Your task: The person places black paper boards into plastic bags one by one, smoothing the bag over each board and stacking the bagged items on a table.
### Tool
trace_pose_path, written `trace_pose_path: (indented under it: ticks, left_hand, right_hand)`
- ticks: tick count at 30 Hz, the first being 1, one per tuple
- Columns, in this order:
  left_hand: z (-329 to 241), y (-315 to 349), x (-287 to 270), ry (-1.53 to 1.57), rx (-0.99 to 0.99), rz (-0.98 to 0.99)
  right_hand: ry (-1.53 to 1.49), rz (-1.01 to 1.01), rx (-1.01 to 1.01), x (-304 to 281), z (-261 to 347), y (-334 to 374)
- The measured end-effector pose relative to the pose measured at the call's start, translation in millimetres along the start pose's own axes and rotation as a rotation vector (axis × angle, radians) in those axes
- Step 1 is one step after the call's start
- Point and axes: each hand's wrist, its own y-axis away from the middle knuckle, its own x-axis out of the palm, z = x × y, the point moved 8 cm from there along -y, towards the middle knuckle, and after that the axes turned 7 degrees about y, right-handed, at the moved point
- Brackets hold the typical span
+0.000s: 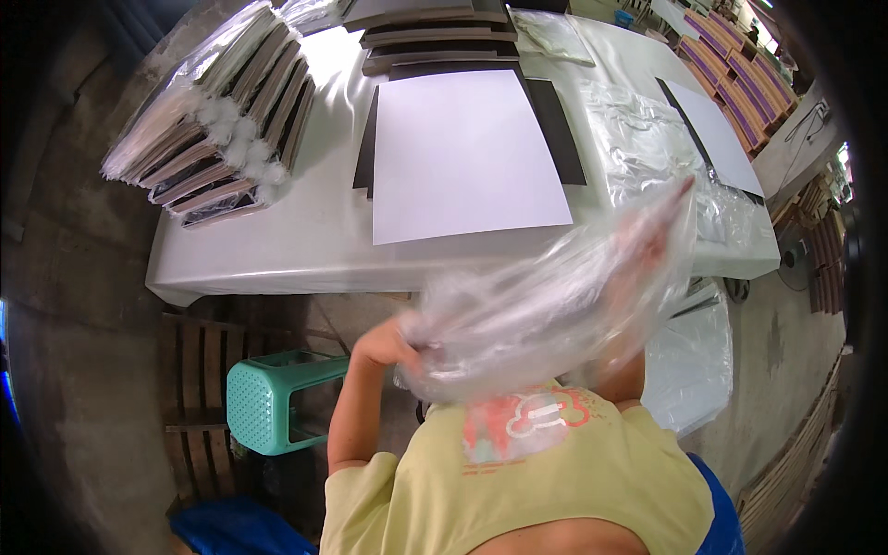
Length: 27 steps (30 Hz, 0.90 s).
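Observation:
A clear plastic bag (518,319), blurred by motion, stretches between my hands in front of the table's near edge. My left hand (393,342) is closed on the bag's left end. At the other end, my right hand (640,239) shows through the film, apparently inside the bag, its fingers stretched out toward the upper right; blur hides their detail. Beyond the bag, a white sheet (467,157) lies on a stack of dark boards (555,129) on the table. Neither hand touches the sheet.
Bagged boards (217,120) are piled on the left of the white-covered table (305,250). Flat plastic bags (638,139) and another white sheet (717,139) lie on the right. A green stool (264,402) stands below left; clear plastic (694,361) hangs at the lower right.

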Motion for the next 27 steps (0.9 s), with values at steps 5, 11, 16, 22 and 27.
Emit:
trace_pose_path:
  ticks: [5,11,16,22,27]
  left_hand:
    - [-97,20,-45,-0.196,0.491,-0.154]
    - [-31,3,-8,0.174,0.157,-0.051]
    - [19,28,8,0.027,-0.048,0.176]
    - [-45,-3,-4,0.192,0.325,0.091]
    - [-30,6,19,0.214,0.270,0.325]
  right_hand:
    - [-0.586,0.948,0.058,78,25,58]
    - [-0.751,0.701,0.069,33,31,42]
    - [-0.670,0.816,0.243,61,5,53]
    - [-1.235,0.608,0.295,66,5,46]
    - [-1.885,0.186,0.056,-14,39,-4]
